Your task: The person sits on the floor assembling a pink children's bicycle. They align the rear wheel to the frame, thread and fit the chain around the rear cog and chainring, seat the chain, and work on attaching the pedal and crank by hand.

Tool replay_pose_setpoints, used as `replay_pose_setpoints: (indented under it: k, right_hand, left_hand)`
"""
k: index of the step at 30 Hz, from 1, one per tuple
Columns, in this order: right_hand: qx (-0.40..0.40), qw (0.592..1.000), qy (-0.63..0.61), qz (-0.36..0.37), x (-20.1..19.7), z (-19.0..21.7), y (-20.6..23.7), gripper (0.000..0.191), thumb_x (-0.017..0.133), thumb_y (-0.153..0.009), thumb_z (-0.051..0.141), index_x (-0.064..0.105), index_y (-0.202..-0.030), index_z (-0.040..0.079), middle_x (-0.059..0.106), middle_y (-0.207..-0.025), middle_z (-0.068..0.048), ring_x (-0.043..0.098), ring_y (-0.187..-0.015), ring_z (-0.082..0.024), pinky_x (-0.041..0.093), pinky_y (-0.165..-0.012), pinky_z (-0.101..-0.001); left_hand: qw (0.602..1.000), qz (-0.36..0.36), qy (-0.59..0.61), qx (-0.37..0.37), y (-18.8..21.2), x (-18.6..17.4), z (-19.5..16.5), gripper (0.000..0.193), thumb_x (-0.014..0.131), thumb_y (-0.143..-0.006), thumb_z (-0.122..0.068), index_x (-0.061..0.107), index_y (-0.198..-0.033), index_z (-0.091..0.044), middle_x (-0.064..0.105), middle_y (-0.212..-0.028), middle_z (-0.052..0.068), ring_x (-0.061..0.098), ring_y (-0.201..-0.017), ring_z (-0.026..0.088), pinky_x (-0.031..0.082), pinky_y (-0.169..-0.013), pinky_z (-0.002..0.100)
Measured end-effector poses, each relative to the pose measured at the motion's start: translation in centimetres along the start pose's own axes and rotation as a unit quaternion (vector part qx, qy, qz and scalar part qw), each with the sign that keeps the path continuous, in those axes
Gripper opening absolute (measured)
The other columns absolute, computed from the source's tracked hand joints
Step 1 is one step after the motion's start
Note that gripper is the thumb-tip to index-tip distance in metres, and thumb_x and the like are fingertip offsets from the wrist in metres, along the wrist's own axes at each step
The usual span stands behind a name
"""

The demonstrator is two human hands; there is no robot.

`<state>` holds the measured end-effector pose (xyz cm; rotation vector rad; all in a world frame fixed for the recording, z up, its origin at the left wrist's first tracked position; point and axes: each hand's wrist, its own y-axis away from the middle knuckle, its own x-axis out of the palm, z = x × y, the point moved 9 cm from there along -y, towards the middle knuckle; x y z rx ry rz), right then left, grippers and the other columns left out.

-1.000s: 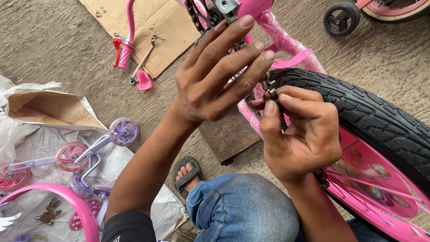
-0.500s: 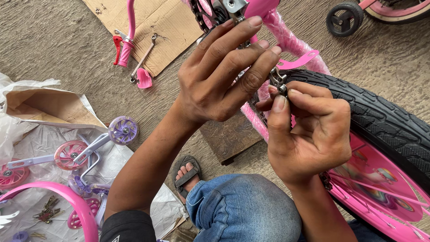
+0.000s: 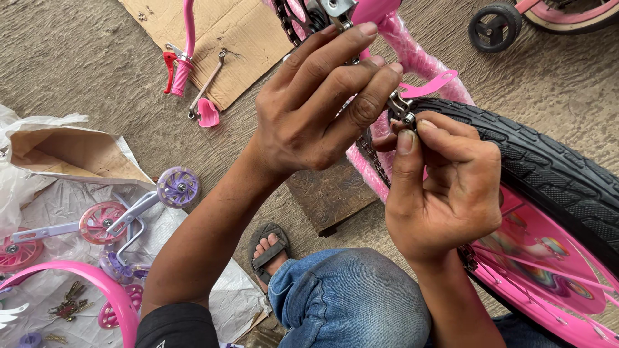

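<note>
A: What is seen in the head view?

B: A small metal nut and bracket (image 3: 401, 109) on the pink bicycle frame (image 3: 412, 58) is pinched between thumb and forefinger of the right hand (image 3: 445, 187), just above the black rear tyre (image 3: 548, 174). The grip is narrow, closed on that fitting.

A: And the left hand (image 3: 322, 103)?

B: It is laid over the frame with fingers stretched long and loosely spread; the fingertips are rested against the same fitting and the frame. Whether anything is clasped beneath the palm cannot be told.

A: What is found around them?

B: A pink wheel disc (image 3: 541, 258) is seen inside the tyre. Training wheels (image 3: 177, 187) are laid on white wrapping at the left, a pink brake lever (image 3: 180, 67) on cardboard (image 3: 219, 32), and a wooden block (image 3: 329, 193) under the frame.
</note>
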<state>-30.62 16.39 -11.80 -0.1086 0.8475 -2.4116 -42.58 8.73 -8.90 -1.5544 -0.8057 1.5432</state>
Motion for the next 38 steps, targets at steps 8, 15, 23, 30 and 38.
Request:
replay_pose_setpoints:
  k: [8, 15, 23, 30, 38]
  right_hand:
    - [0.006, 1.000, 0.003, 0.006, 0.1, -0.6, 0.3, 0.014, 0.058, -0.116, -0.010, 0.047, -0.124, -0.008, 0.060, -0.123, -0.021, 0.070, -0.098, -0.019, 0.066, -0.086, -0.0304]
    - [0.005, 0.998, 0.018, 0.060, 1.1, -0.8, 0.1, 0.024, 0.052, -0.120, 0.000, 0.042, -0.140, -0.006, 0.056, -0.118, -0.012, 0.068, -0.098, -0.012, 0.062, -0.088, -0.0227]
    - [-0.018, 0.981, 0.121, 0.149, 2.6, 0.5, -1.9, 0.026, 0.059, -0.113, -0.002, 0.055, -0.139, -0.004, 0.066, -0.113, -0.013, 0.071, -0.095, -0.015, 0.060, -0.080, -0.0234]
    - [-0.080, 0.974, 0.161, 0.135, 2.8, 1.0, -2.2, 0.017, 0.063, -0.114, -0.003, 0.061, -0.130, -0.005, 0.069, -0.110, -0.017, 0.074, -0.098, -0.025, 0.059, -0.088, -0.0318]
    - [-0.095, 0.974, 0.167, 0.117, 2.6, 0.6, -1.6, 0.018, 0.067, -0.111, -0.004, 0.063, -0.129, -0.004, 0.071, -0.111, -0.018, 0.075, -0.097, -0.027, 0.060, -0.086, -0.0321]
  left_hand:
    - [1.000, -0.009, -0.001, 0.005, 0.2, 0.2, 0.0, 0.027, 0.067, -0.100, -0.018, 0.074, -0.122, -0.005, 0.067, -0.109, 0.006, 0.062, -0.125, 0.029, 0.059, -0.107, 0.048]
    - [0.996, -0.013, 0.017, -0.092, 1.3, -0.5, 0.2, 0.037, 0.086, -0.091, -0.025, 0.073, -0.123, -0.012, 0.061, -0.103, 0.006, 0.060, -0.106, 0.029, 0.059, -0.087, 0.041]
    - [0.965, -0.001, 0.133, -0.227, 2.9, -1.0, 0.5, 0.039, 0.082, -0.101, -0.009, 0.066, -0.137, -0.012, 0.068, -0.110, 0.004, 0.067, -0.091, 0.017, 0.057, -0.074, 0.029]
    - [0.970, 0.042, 0.104, -0.217, 2.1, -2.1, -0.2, 0.036, 0.081, -0.097, -0.008, 0.066, -0.130, -0.005, 0.070, -0.115, 0.008, 0.070, -0.094, 0.023, 0.059, -0.077, 0.033]
    - [0.937, 0.044, 0.089, -0.334, 2.2, -2.1, -0.9, 0.031, 0.079, -0.095, -0.010, 0.069, -0.123, -0.007, 0.072, -0.115, 0.011, 0.075, -0.100, 0.024, 0.062, -0.082, 0.032]
